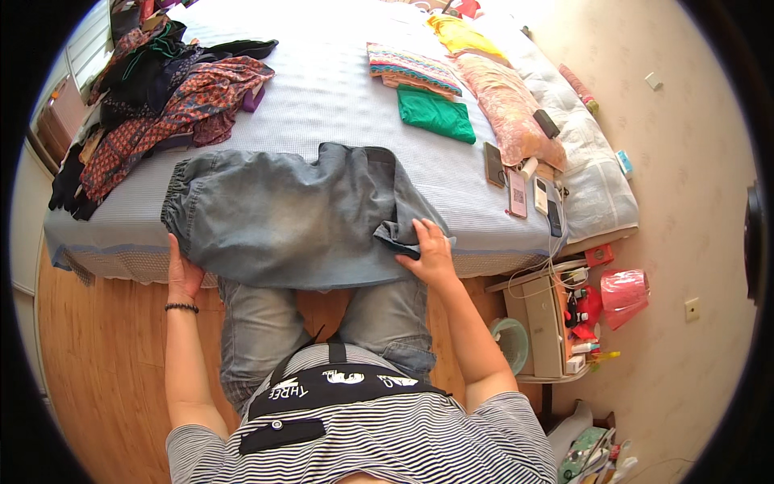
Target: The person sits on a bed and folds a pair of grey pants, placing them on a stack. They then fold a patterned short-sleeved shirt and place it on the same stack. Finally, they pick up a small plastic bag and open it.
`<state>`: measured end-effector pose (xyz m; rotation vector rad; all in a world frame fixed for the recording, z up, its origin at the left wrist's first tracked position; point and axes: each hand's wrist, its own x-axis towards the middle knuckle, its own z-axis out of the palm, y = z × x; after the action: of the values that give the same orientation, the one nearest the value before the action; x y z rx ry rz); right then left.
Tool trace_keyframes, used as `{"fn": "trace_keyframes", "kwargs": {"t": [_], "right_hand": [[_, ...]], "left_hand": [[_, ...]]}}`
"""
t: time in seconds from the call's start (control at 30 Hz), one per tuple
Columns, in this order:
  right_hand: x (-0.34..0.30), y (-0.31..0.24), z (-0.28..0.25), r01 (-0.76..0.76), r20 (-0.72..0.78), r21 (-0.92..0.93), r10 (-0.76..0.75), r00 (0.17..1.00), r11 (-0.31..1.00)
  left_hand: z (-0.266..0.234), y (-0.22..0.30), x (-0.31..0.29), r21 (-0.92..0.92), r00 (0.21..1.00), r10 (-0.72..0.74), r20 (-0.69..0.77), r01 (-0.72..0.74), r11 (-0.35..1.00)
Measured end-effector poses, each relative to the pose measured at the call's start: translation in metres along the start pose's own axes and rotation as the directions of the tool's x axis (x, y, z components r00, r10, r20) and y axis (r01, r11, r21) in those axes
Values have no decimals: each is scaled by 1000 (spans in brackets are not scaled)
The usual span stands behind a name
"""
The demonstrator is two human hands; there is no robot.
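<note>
A pair of faded blue denim pants (274, 214) lies folded across the near edge of the bed, its elastic waistband to the left. My left hand (185, 273) grips the lower corner of that waistband, thumb on the near side, with the fingers mostly hidden by the cloth. At the other end, my right hand (433, 254) holds the turned-back leg end, where a darker inner side shows. The fingers lie over the denim and the thumb is at the fold. Beyond the pants sits a folded green cloth (436, 114), close to a folded striped cloth (413, 68).
A heap of dark and patterned clothes (173, 105) covers the bed's far left. Pink pillow (516, 113), phone (517, 194) and several small devices lie at right. Beside the bed stand a small cabinet (544, 315), a pink lampshade (624, 298) and a pale green bin (510, 343).
</note>
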<state>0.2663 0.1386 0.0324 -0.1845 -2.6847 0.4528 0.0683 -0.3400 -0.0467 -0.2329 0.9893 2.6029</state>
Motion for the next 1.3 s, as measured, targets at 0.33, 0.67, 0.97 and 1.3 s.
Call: {"fn": "trace_keyframes", "kwargs": {"t": [0.33,0.67,0.97,1.3], "right_hand": [[29,64,-50,-541,518,731,178,837,417],[84,289,-19,-441,-390,239,502,772,865],[188,364,-39,-706,-192,-212,680,708,675],[226,339,-27,-696,-133,-334,699,702,636]], "left_hand": [[-32,54,11,160,949,200,-244,-164,973],[-21,26,43,819,720,664,-201,-249,518],[-21,12,56,726,794,544,-272,-202,657],[17,5,40,739,773,592,-229,-258,623]]}}
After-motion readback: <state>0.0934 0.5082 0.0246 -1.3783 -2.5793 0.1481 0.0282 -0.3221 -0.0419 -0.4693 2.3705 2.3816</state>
